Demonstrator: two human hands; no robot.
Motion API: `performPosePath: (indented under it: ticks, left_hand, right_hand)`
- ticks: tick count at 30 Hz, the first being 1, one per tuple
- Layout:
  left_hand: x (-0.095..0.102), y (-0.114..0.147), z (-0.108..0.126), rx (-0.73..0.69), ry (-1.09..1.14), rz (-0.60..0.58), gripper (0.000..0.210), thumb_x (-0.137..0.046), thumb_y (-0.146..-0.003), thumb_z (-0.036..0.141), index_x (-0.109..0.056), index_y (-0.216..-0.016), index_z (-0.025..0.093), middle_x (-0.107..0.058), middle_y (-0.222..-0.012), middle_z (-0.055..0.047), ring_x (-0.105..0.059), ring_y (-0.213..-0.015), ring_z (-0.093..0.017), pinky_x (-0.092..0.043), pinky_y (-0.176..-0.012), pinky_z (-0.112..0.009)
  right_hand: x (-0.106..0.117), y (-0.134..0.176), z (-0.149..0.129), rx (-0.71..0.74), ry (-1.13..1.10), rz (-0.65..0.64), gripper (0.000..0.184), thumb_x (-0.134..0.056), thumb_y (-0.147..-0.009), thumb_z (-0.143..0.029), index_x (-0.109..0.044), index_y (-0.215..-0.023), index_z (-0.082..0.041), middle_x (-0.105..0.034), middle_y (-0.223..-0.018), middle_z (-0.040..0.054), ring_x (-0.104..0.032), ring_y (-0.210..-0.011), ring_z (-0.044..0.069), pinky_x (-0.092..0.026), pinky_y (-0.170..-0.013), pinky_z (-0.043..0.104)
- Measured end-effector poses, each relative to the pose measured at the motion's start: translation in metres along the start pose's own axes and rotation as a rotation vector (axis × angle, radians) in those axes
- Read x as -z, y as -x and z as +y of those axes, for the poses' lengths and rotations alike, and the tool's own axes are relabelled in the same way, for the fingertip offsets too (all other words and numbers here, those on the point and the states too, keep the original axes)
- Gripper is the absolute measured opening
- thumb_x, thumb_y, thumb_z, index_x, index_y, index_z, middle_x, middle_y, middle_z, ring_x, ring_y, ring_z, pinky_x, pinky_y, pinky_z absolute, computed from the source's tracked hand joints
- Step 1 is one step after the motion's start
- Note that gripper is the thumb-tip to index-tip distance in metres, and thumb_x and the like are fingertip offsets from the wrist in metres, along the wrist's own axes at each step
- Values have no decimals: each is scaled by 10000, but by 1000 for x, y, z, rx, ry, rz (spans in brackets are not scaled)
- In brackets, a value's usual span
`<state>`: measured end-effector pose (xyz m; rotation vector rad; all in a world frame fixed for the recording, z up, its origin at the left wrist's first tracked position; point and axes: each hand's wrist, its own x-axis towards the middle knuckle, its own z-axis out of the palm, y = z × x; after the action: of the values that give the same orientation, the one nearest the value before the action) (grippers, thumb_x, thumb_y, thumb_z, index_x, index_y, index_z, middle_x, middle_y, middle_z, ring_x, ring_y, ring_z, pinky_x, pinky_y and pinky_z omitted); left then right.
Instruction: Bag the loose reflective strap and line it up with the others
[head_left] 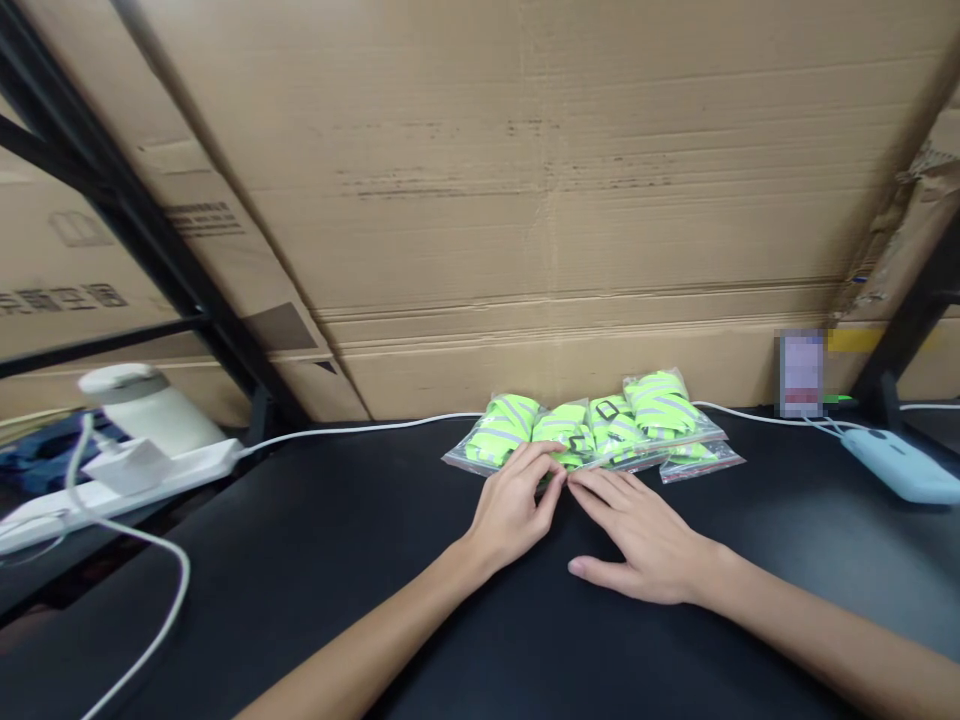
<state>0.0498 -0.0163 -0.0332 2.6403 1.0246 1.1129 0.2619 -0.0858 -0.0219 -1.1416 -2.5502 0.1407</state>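
Note:
Several clear zip bags of neon-green reflective straps (501,430) lie in a row at the back of the black table, partly overlapping. My left hand (516,503) is at the front edge of a middle bag (568,422), thumb and fingers closed together on its edge. My right hand (645,540) lies palm down beside it. Its fingers are stretched out and touch the front edge of the bags, while its thumb is spread away on the table. A black buckle shows in another bag (606,412). The right-hand bag (660,405) rests partly on a lower one (697,462).
Cardboard sheets (555,240) stand upright behind the table (360,560). At left are a white power strip (202,462) with a charger and cable, and a white bottle (161,410). A phone (801,375) and light-blue power bank (900,465) are at right. Black frame bars (142,210) flank the space.

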Motion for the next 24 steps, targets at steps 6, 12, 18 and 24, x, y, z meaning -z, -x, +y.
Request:
performPosePath:
  ticks: [6,12,18,24]
  left_hand:
    - [-2,1,-4,-13,-8,-1,128,-479,-999,208,-571,-910,220,-717,-1194,-70,-660,-1154,-233,-546,-954,-394]
    - [2,-1,-16,59,-25,89,89,-475,-1014,222,-534,-947,223,-753,-1071,-44,-728,-917,-200,-574,-742,-309]
    - [6,-2,-12,-46,-1,274,90,-497,-1014,160,-569,-1005,213,-702,-1043,-50,-687,-1016,-190,-539,-890,-321]
    - [10,-2,1,-88,53,261,103,-524,-1004,136,-593,-1036,206,-684,-1042,-55,-667,-1038,-188,-520,-920,-318]
  right_hand:
    - [-1,1,-3,2,-32,3,816,-532,-963,-624,-396,-1542,-66,-458,-1561,194,-418,-1431,338,-330,-1197,503]
    - [0,2,-3,-4,-44,1,711,-512,-981,-609,-537,-1436,-63,-560,-1457,205,-488,-1367,348,-348,-1183,494]
    - [-2,3,-3,94,-40,64,497,-560,-988,-421,-616,-1338,-72,-633,-1319,189,-572,-1261,315,-440,-1118,439]
    - [-7,3,-4,152,-51,186,281,-538,-972,-275,-669,-1176,-132,-682,-1041,130,-656,-1008,269,-560,-918,418]
